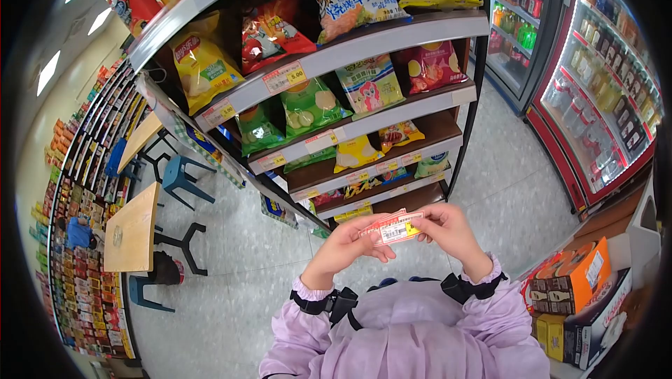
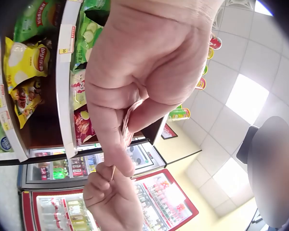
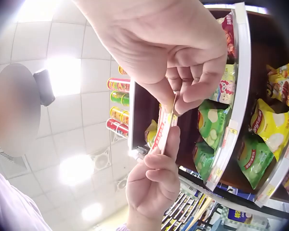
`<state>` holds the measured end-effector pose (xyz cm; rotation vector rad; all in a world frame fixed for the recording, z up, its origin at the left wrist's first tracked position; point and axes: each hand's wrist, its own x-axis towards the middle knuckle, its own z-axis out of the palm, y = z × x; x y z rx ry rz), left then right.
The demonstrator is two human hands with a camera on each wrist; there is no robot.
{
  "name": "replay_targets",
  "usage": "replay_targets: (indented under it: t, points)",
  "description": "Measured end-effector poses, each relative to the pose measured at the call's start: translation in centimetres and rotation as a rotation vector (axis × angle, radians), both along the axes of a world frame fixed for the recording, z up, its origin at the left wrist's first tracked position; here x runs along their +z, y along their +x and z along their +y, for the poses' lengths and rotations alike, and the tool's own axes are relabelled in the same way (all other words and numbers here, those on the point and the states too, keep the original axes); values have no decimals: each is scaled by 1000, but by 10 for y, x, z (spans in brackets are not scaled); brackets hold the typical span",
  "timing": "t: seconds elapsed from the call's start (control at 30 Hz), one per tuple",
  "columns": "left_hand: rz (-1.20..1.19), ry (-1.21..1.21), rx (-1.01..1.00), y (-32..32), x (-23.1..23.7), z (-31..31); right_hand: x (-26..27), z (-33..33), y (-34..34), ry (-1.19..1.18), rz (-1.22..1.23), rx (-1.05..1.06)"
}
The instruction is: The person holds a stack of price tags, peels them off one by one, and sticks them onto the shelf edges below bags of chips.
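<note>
Both hands hold a small stack of paper price labels (image 1: 396, 232) in front of the chest, printed red and white with a barcode and a yellow patch. The left hand (image 1: 348, 244) pinches the labels' left end between thumb and fingers. At the opposite end, the right hand (image 1: 450, 230) pinches them with its thumb over the yellow patch. Seen from the right wrist, the labels (image 3: 162, 129) stand nearly edge-on between the two hands. In the left wrist view the left palm and fingers (image 2: 144, 72) hide most of them.
A snack rack (image 1: 392, 43) with bagged chips and price strips rises just ahead. Glass-door drink coolers (image 1: 595, 78) stand at the right. Boxes (image 1: 570, 281) sit low at the right. Wooden tables (image 1: 133, 228) and blue stools (image 1: 185, 181) are at the left, before a long stocked shelf (image 1: 84, 274).
</note>
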<state>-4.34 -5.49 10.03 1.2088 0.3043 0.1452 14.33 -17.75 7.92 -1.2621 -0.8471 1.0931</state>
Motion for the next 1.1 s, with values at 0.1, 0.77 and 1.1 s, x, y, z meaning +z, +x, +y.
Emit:
replay_targets:
  t: [0.1, 0.77, 1.1]
  points:
    - [1, -12, 2, 6, -3, 4, -6, -3, 10, -23, 9, -32]
    - [37, -46, 67, 45, -27, -4, -35, -14, 59, 5, 79, -51]
    - [87, -45, -9, 61, -29, -11, -31, -18, 67, 3, 100, 33]
